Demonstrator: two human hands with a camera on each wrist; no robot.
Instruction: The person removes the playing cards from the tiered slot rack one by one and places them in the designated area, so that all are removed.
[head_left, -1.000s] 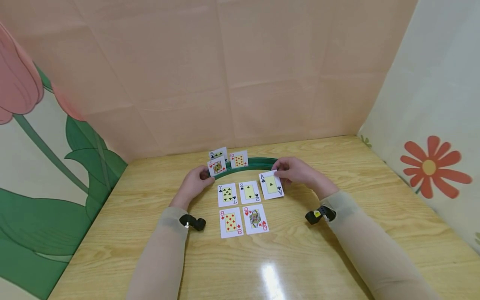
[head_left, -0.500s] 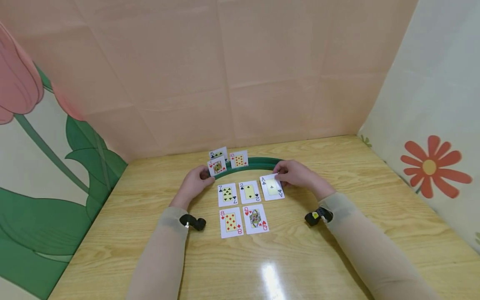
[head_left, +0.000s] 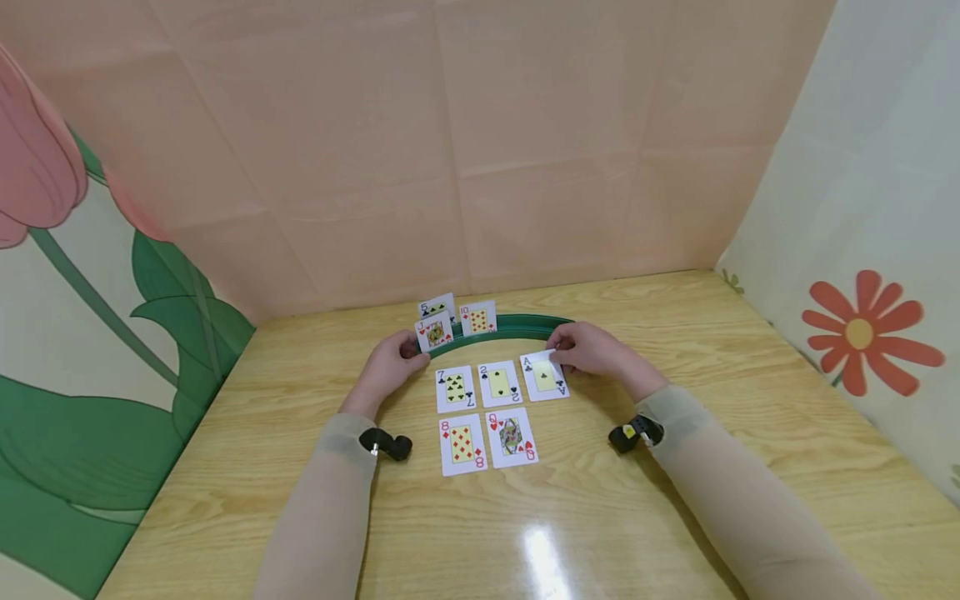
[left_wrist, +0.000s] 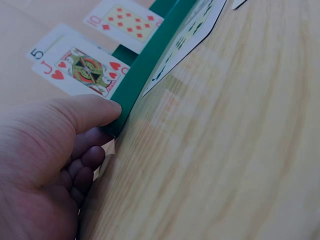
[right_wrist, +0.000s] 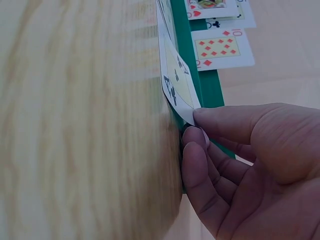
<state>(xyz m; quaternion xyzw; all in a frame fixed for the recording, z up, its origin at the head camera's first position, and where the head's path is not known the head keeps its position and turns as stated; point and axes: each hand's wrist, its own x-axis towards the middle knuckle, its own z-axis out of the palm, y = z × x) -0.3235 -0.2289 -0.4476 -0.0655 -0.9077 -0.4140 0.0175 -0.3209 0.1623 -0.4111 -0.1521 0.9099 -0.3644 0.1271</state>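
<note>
My left hand (head_left: 385, 370) grips the left end of a curved green card holder (head_left: 525, 325), thumb on its front face in the left wrist view. Upright in the holder stand the jack of hearts (head_left: 435, 332), the five of clubs (head_left: 436, 307) partly hidden behind it, and the ten of diamonds (head_left: 478, 319). With thumb and fingers, my right hand (head_left: 591, 350) pinches the upper right corner of the ace of clubs (head_left: 543, 380). That card lies near the table, its held corner bent up in the right wrist view. The holder's right end is partly hidden behind this hand.
Face up beside the ace lie the seven of clubs (head_left: 455, 389) and the two of spades (head_left: 498, 384). Nearer me are the eight of diamonds (head_left: 462, 445) and the queen of hearts (head_left: 512, 437). A pink backdrop (head_left: 480, 167) closes the wooden table's far edge.
My right hand has moved slightly down toward the table, and the ace has lowered and flattened. More of the holder's right end shows. My left hand has stayed in place.
</note>
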